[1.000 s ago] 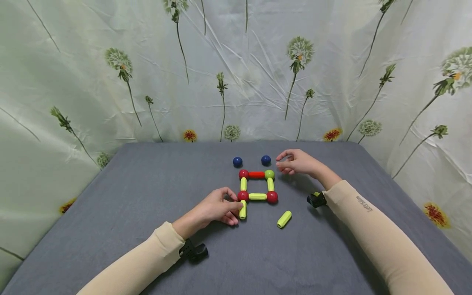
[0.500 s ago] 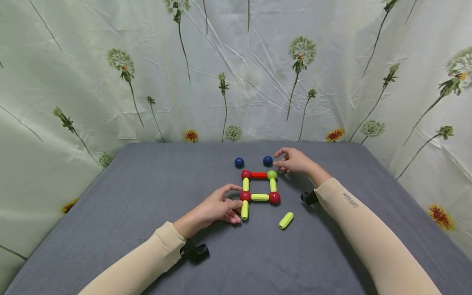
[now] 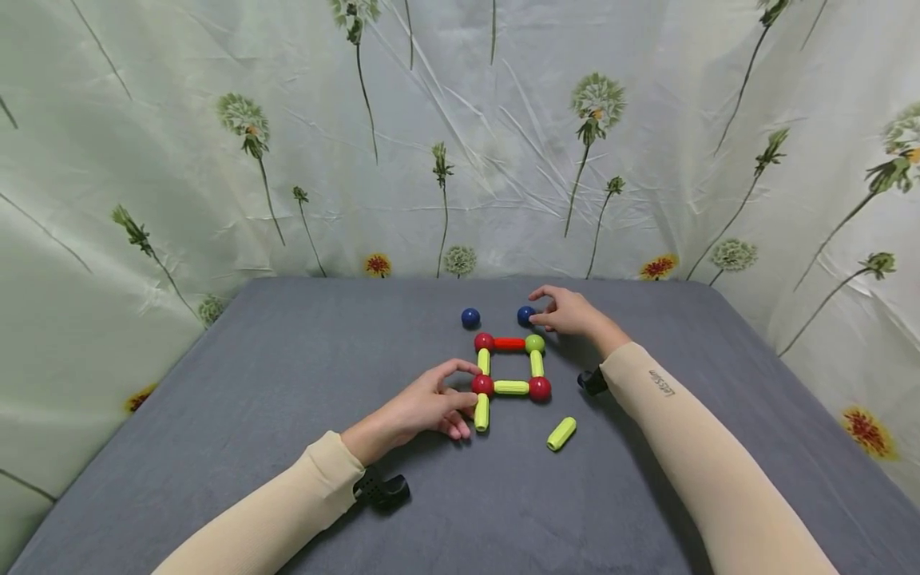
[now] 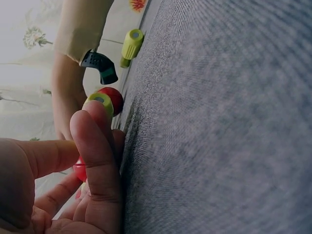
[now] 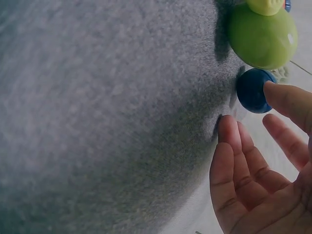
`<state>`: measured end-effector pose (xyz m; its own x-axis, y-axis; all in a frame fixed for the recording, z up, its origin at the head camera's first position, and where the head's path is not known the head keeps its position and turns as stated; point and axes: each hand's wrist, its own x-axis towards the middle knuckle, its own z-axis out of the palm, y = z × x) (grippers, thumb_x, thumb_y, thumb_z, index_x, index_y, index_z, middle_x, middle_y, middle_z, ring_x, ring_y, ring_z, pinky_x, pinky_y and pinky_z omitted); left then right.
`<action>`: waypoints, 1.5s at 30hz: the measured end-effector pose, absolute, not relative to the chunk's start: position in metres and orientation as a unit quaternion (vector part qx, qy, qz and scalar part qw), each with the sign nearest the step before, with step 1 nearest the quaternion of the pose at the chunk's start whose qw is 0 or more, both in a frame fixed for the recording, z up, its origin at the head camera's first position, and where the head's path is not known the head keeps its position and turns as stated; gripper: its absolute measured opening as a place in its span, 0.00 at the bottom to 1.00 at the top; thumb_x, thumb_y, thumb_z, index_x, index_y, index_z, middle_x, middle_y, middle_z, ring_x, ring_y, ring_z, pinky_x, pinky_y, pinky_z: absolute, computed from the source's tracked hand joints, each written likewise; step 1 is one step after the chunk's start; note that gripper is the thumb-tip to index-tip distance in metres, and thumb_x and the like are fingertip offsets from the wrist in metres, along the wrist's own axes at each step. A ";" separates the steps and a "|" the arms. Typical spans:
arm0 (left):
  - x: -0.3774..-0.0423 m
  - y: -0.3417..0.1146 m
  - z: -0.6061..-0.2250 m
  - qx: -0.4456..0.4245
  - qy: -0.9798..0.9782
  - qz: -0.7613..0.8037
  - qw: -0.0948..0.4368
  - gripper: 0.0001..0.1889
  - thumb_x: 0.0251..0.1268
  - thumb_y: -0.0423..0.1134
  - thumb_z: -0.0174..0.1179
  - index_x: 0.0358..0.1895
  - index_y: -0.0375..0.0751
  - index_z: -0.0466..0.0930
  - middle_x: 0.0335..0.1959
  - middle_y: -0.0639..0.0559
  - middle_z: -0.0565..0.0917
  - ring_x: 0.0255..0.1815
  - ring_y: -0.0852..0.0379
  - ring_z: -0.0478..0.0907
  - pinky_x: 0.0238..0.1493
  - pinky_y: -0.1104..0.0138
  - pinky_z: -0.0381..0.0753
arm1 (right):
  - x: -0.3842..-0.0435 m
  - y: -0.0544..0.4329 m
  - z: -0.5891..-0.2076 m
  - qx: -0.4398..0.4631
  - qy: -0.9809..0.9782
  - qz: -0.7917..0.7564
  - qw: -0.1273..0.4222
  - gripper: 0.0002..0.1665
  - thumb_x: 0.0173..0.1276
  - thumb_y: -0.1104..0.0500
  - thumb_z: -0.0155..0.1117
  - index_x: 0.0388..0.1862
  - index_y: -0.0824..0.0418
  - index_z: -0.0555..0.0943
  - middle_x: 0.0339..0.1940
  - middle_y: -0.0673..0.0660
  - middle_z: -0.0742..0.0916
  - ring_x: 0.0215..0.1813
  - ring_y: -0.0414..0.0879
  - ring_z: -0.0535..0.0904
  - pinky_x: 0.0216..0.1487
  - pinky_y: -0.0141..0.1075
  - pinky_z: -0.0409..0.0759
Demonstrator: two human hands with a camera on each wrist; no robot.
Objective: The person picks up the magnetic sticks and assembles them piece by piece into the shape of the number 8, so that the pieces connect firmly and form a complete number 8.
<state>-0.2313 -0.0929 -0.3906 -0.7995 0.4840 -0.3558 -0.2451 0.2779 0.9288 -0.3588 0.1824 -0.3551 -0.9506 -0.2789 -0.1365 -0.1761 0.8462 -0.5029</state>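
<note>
On the grey cloth lies a square of balls and short sticks: a red stick [image 3: 509, 344], yellow-green sticks, a green ball [image 3: 535, 343] and red balls at the corners. My left hand [image 3: 429, 402] pinches the near-left red ball [image 3: 483, 385] between thumb and index finger; a yellow-green stick [image 3: 481, 414] points from that ball toward me. My right hand [image 3: 570, 310] is at the right-hand blue ball [image 3: 525, 316], index finger spread beyond it. In the right wrist view, the thumb [image 5: 287, 103] overlaps this blue ball [image 5: 254, 90] while the other fingers stand apart from it.
A second blue ball [image 3: 470, 319] sits behind the square's far-left corner. One loose yellow-green stick [image 3: 561, 434] lies nearer me, to the right. Behind the table hangs a pale curtain [image 3: 402, 160] printed with dandelions.
My right hand has moved left, bringing its thumb to the right-hand blue ball. The left hand stays at its red ball. The whole scene shifts slightly rightward in view.
</note>
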 end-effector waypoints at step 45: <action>-0.229 -0.093 -0.391 0.127 0.738 0.587 0.308 0.22 0.63 0.41 0.60 0.59 0.61 0.66 0.33 0.44 0.86 0.20 0.57 0.81 0.23 0.69 0.80 | -0.350 0.181 -0.357 -0.143 0.955 -0.245 0.087 0.24 0.63 0.46 0.63 0.50 0.61 0.74 0.38 0.58 0.82 0.34 0.46 0.76 0.34 0.32 0.74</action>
